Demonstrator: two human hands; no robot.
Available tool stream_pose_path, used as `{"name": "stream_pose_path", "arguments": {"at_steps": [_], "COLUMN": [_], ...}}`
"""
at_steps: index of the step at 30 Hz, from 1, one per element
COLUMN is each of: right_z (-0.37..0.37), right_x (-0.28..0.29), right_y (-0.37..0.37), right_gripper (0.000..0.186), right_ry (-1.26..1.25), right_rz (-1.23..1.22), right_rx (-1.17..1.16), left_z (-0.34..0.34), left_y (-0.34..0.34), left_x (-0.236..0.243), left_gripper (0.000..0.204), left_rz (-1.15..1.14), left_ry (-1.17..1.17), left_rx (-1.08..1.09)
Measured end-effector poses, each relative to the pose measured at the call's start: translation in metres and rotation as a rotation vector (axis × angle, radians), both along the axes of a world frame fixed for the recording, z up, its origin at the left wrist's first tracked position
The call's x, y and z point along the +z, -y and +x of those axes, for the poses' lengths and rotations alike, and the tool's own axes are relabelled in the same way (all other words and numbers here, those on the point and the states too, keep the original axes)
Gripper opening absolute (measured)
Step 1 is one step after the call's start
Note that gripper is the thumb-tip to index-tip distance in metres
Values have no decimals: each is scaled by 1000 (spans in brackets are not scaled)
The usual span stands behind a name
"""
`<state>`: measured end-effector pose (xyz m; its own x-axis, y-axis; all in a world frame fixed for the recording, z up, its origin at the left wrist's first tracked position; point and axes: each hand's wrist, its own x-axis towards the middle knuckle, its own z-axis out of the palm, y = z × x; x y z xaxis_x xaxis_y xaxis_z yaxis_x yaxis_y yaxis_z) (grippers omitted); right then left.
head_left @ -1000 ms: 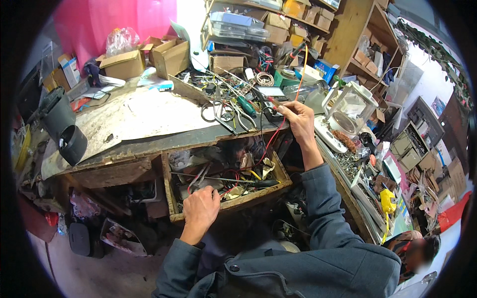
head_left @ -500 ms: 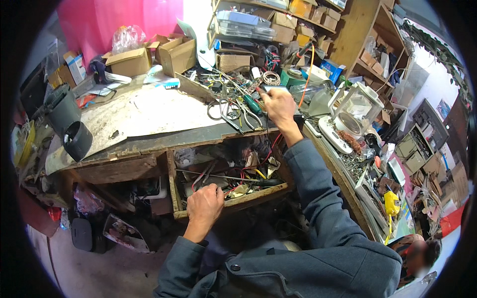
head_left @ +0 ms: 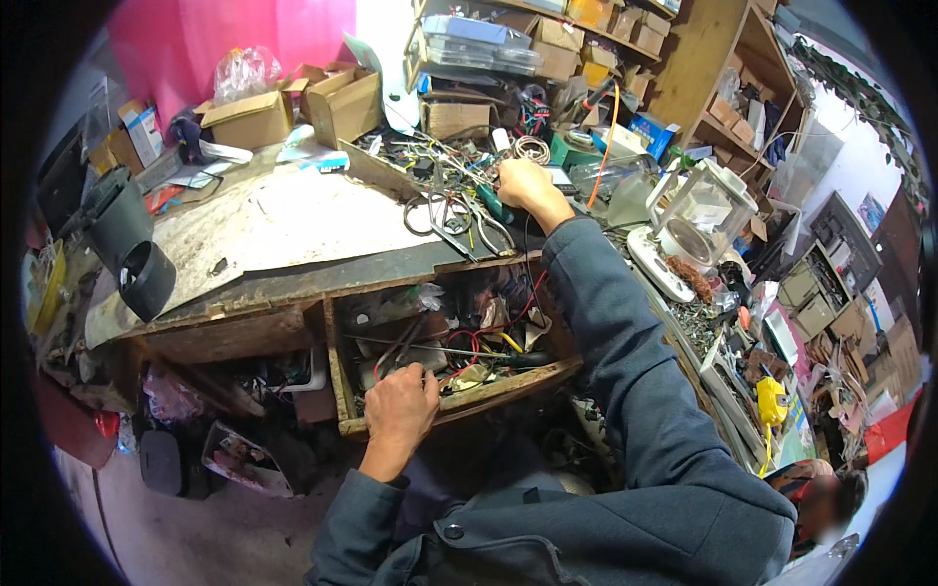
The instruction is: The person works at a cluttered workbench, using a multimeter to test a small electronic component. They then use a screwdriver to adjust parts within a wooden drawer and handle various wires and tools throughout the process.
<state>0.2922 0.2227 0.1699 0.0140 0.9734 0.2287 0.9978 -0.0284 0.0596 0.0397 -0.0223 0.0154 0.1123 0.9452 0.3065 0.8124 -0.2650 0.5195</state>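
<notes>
My left hand (head_left: 403, 402) is closed at the front board of an open wooden drawer (head_left: 508, 392), its fingers curled over the edge. Just past those fingers, inside the drawer, lie a red-and-dark handled tool (head_left: 396, 350), a long thin metal rod, red wire (head_left: 471, 356) and other jumbled parts. Out over the bench, my right hand (head_left: 531, 186) is closed among small tools and scraps; whatever its fingertips grip is hidden. Close to it are a green-handled screwdriver (head_left: 493, 203), pliers with pale handles (head_left: 489, 230) and black-handled scissors (head_left: 427, 215).
A stained white sheet (head_left: 313, 220) covers the bench's left part, with open cardboard boxes (head_left: 249, 120) behind. To the right stand a clear-walled device (head_left: 705, 210) and a yellow tape measure (head_left: 772, 400). An orange cord (head_left: 611, 137) rises behind my right hand. Another person (head_left: 821, 498) is at lower right.
My right hand has moved a little left and farther into the clutter, its fingers turning downward. My left hand stays at the drawer front.
</notes>
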Motion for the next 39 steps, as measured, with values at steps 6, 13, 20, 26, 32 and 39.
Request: {"name": "stream_pose_path", "arguments": {"at_steps": [6, 13, 20, 26, 32, 39], "right_z": [5, 21, 24, 18, 13, -20], "right_x": [-2, -13, -24, -28, -35, -44], "right_y": [-10, -17, -8, -1, 8, 35], "right_gripper": [25, 32, 29, 32, 24, 12], "right_ry": [35, -29, -188, -189, -10, 53], "right_rz": [-5, -4, 189, 224, 453, 374], "right_rx": [30, 123, 170, 78, 170, 240], "left_z": [-1, -1, -1, -1, 1, -1], "left_y": [-1, 0, -1, -1, -1, -2], "left_x": [-3, -3, -5, -4, -4, -5], "left_gripper": [25, 26, 26, 26, 26, 27], "left_rz": [3, 12, 15, 32, 48, 52], "left_ry": [1, 6, -19, -1, -9, -23], "left_rx": [-15, -7, -5, -15, -11, 2]}}
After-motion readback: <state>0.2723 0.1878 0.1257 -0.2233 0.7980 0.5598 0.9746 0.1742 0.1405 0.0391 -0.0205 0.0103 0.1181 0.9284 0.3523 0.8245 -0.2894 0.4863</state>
